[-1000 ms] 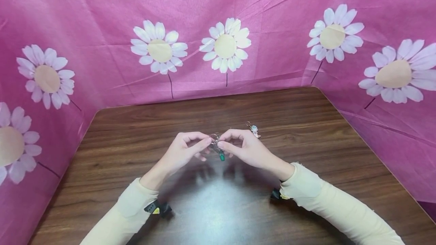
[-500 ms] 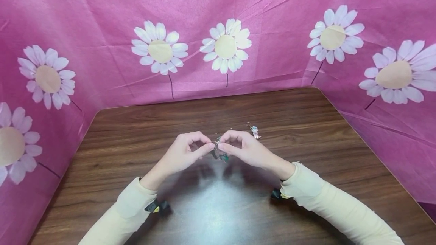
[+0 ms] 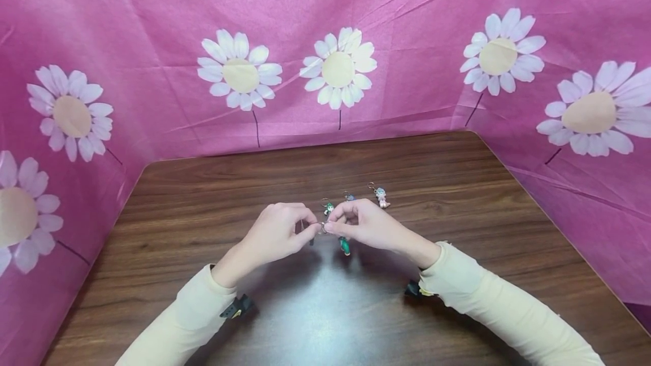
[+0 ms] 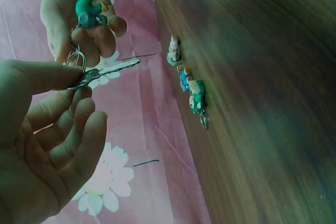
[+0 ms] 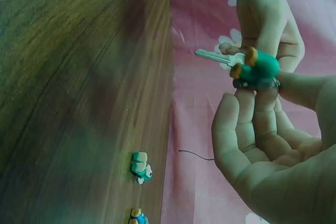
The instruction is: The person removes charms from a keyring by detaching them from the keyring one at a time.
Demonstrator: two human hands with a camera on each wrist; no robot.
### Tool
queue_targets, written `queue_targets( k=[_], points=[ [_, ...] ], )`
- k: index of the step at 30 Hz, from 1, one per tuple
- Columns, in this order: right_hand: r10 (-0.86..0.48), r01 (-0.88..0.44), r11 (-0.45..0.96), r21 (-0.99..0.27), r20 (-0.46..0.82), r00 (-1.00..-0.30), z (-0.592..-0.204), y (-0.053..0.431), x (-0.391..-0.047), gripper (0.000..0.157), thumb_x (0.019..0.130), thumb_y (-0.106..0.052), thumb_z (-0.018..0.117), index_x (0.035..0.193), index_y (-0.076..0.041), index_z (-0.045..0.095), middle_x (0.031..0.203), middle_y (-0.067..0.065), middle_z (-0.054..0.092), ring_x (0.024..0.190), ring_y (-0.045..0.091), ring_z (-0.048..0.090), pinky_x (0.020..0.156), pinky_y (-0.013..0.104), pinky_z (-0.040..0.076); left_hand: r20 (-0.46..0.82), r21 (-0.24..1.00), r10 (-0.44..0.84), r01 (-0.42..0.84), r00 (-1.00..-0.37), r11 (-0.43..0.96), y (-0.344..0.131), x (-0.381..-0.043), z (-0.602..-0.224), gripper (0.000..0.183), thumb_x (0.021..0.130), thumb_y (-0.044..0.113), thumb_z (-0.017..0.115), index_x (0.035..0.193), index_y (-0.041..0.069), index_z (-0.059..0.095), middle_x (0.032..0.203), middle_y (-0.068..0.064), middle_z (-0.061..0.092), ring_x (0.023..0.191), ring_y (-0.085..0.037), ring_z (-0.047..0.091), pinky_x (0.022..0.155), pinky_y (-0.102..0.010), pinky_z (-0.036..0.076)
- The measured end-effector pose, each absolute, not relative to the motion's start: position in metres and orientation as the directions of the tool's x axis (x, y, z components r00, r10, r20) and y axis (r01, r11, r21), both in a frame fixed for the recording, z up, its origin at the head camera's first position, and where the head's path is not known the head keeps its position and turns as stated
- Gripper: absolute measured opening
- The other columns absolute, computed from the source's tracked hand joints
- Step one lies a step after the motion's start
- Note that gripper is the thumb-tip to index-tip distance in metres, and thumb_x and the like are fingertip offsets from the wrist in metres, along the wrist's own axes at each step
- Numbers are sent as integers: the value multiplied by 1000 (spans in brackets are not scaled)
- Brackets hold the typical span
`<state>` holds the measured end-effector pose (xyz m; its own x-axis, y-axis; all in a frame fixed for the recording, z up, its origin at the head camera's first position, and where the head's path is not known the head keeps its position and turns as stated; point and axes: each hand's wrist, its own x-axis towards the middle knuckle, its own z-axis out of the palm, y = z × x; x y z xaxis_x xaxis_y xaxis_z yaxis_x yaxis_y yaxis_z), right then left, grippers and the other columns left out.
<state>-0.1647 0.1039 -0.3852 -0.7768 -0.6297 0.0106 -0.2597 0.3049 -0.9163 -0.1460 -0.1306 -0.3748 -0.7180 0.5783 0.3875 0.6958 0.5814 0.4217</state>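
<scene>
Thumb and index finger of my left hand [image 3: 277, 233] pinch a metal key [image 4: 119, 67] by its head. In the left wrist view a key ring [image 4: 77, 59] lies between the fingertips of both hands, close against the key's head; whether the key is threaded on it I cannot tell. My right hand [image 3: 368, 225] pinches the key ring's other side. From that ring a green figure charm [image 5: 265, 69] with yellow-orange feet hangs on a short chain below the right fingers. Both hands are held above the table, fingertips almost touching.
Behind the hands, several figure keychains lie on the wooden table [image 3: 203, 185]: a green-and-white one [image 3: 329, 208], a blue one [image 3: 350, 197] partly covered by the right hand, and a pale one [image 3: 381, 197]. Pink flowered cloth [image 3: 285, 4] stands around the table's back and sides.
Both hands have come slightly nearer the person, and the left fingers have shifted on the key and ring. The green charm hangs lower and further right. The green-and-white keychain behind is now uncovered.
</scene>
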Motion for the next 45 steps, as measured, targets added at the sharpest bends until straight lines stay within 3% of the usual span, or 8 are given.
queue_targets(
  k=[6, 12, 16, 26, 31, 34, 39, 45],
  points=[
    [-671, -255, 282, -925, 0, -742, -384, 106, -168, 18, 98, -19, 70, 102, -2, 73, 87, 2, 73, 72, 19, 69, 72, 50, 60, 388, 482, 550, 671, -740, 563, -129, -145, -376, 8, 92, 22, 73, 87, 17, 76, 75, 15, 64, 58, 2, 54, 53, -21, 48],
    [-611, -177, 205, -963, 15, -792, -384, 106, -170, 18, 100, -15, 66, 106, 2, 71, 88, 15, 70, 74, 18, 67, 73, 41, 61, 332, 758, 495, 539, -803, 367, -132, -145, -384, 10, 98, 21, 70, 104, 14, 75, 91, 10, 72, 82, -8, 68, 75, -29, 59],
    [-558, -73, 142, -987, -19, -829, -383, 104, -169, 21, 100, -15, 66, 109, 3, 70, 89, 12, 70, 73, 16, 63, 71, 33, 60, 313, 832, 461, 474, -830, 289, -130, -145, -391, 16, 95, 22, 74, 108, 13, 73, 97, 6, 74, 90, -11, 70, 85, -33, 58],
    [-553, -64, 139, -988, -24, -833, -384, 103, -167, 20, 100, -16, 67, 108, 2, 70, 86, 6, 69, 71, 14, 61, 68, 30, 58, 335, 872, 342, 426, -878, 242, -123, -141, -396, 10, 95, 18, 75, 101, 11, 76, 94, 3, 75, 82, -16, 72, 70, -32, 58],
    [-566, -93, 166, -982, -18, -824, -386, 104, -167, 19, 99, -14, 67, 108, 2, 71, 86, 5, 71, 71, 15, 61, 68, 30, 58, 311, 873, 348, 411, -885, 265, -124, -142, -395, 9, 94, 16, 75, 99, 10, 77, 94, 4, 76, 86, -17, 73, 76, -34, 60],
    [-576, -98, 184, -978, -26, -817, -388, 105, -167, 18, 99, -14, 68, 107, 2, 71, 85, 6, 71, 70, 15, 61, 67, 29, 57, 314, 847, 366, 433, -876, 308, -126, -143, -395, 6, 93, 14, 76, 97, 11, 78, 89, 5, 76, 77, -20, 72, 67, -35, 60],
    [-581, -115, 204, -972, -26, -814, -391, 107, -169, 18, 99, -15, 68, 107, 0, 72, 87, 7, 72, 70, 14, 60, 66, 29, 57, 341, 736, 427, 520, -838, 433, -128, -144, -396, 3, 92, 16, 77, 93, 14, 79, 82, 10, 73, 56, -10, 58, 49, -26, 50],
    [-594, -134, 207, -969, -16, -804, -391, 108, -169, 19, 99, -15, 68, 110, 0, 72, 88, 7, 72, 69, 14, 60, 65, 28, 56, 346, 614, 541, 621, -767, 488, -128, -144, -393, 4, 91, 16, 76, 93, 13, 79, 84, 9, 73, 45, 4, 42, 45, -19, 43]
  ],
)
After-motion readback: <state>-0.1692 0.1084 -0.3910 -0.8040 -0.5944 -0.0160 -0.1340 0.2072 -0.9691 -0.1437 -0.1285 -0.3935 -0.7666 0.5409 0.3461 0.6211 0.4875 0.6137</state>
